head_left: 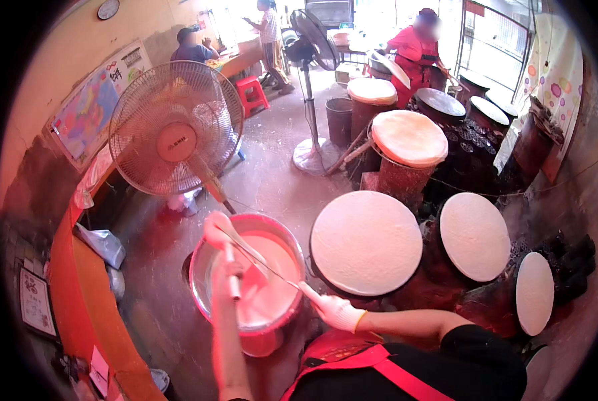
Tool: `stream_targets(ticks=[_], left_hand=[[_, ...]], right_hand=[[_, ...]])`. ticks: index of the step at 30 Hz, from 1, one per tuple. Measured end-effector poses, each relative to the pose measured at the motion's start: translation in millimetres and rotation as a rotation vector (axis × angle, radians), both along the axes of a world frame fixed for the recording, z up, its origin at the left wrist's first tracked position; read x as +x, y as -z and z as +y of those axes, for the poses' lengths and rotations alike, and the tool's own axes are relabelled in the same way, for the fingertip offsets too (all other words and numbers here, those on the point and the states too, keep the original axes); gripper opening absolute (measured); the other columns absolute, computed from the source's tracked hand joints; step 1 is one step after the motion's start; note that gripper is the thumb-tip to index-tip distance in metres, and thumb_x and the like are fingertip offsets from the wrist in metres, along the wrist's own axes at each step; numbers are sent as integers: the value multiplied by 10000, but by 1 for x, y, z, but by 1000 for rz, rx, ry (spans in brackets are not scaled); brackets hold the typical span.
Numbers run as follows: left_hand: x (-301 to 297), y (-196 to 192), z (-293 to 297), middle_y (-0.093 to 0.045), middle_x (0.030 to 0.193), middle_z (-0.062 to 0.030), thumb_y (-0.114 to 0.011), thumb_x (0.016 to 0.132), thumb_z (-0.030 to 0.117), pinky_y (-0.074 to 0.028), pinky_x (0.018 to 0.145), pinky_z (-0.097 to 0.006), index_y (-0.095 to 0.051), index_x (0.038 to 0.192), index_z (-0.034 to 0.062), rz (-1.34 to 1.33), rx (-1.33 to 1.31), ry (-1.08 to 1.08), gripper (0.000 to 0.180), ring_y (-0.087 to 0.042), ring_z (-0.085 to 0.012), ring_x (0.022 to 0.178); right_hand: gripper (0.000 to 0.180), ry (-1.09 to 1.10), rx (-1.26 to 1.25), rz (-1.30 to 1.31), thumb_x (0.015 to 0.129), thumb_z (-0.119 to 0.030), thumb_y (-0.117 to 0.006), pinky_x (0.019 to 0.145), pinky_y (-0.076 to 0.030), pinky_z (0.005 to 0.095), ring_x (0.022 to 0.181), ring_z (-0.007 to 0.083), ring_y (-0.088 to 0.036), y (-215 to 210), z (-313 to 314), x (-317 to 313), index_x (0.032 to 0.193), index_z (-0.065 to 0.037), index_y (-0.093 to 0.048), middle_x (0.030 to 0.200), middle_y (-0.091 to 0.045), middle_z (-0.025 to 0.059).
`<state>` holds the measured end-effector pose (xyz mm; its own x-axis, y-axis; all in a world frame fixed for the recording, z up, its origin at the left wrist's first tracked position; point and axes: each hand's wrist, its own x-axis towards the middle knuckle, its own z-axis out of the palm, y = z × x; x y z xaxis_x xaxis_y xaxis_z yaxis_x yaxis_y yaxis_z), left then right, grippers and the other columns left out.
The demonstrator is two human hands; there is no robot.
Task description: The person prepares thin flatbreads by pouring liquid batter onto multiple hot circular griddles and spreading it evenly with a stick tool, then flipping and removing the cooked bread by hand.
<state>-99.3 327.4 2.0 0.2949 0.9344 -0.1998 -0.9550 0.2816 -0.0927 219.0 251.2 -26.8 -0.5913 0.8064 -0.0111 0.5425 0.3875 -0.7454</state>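
Apron (342,353) nearest, left hand (231,269) grips a white handle (235,287), gloved right hand (339,313) grips a long tool (249,250), both reaching over batter (275,250) in the bucket (262,344), where low, steady strokes should limit drips.

Well beyond the right fingers (320,302) are a dark pedestal fan (300,51), a red plastic stool (249,83) and a round white clock (108,9).

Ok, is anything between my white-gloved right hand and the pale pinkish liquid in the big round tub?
Yes, the right side of the big round reddish tub's rim lies between your white-gloved right hand and the pale pinkish liquid. The long, thin tool you hold reaches over it.
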Motion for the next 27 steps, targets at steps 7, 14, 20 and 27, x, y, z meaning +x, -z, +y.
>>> stream_targets(ticks=[7, 14, 20, 27], left_hand=[[-2, -214, -46, -360, 601, 43, -448, 979, 286, -305, 358, -180, -459, 1089, 80, 917, 15, -157, 233, -343, -33, 437], [-27, -253, -48, -341, 587, 61, -431, 984, 329, -277, 343, -166, -447, 960, 74, 1653, 139, -67, 256, -346, -17, 418], [-22, -199, -30, -427, 655, 9, -403, 982, 194, -344, 359, -146, -385, 913, 2, 853, -291, 484, 205, -393, -29, 444], [120, -205, -121, -374, 671, 19, -407, 997, 262, -332, 357, -137, -420, 1087, -27, 929, -225, 973, 303, -367, -21, 484]], right_hand=[[676, -75, 308, 100, 866, -67, -476, 575, -459, 466, 652, 354, -587, -82, 9, 28, 1472, -162, -193, 813, -578, 214], [632, 142, 575, 287, 844, 10, -467, 623, -489, 410, 697, 337, -604, -113, -12, 2, 1441, -93, -288, 809, -580, 154], [577, 263, 463, 65, 862, 17, -455, 768, -504, 400, 900, 365, -625, -69, -71, 18, 1417, -71, -321, 1116, -600, 193], [497, 758, 497, 267, 893, -57, -511, 763, -510, 350, 912, 312, -646, -27, -255, 128, 1373, -39, -383, 1201, -569, 201]])
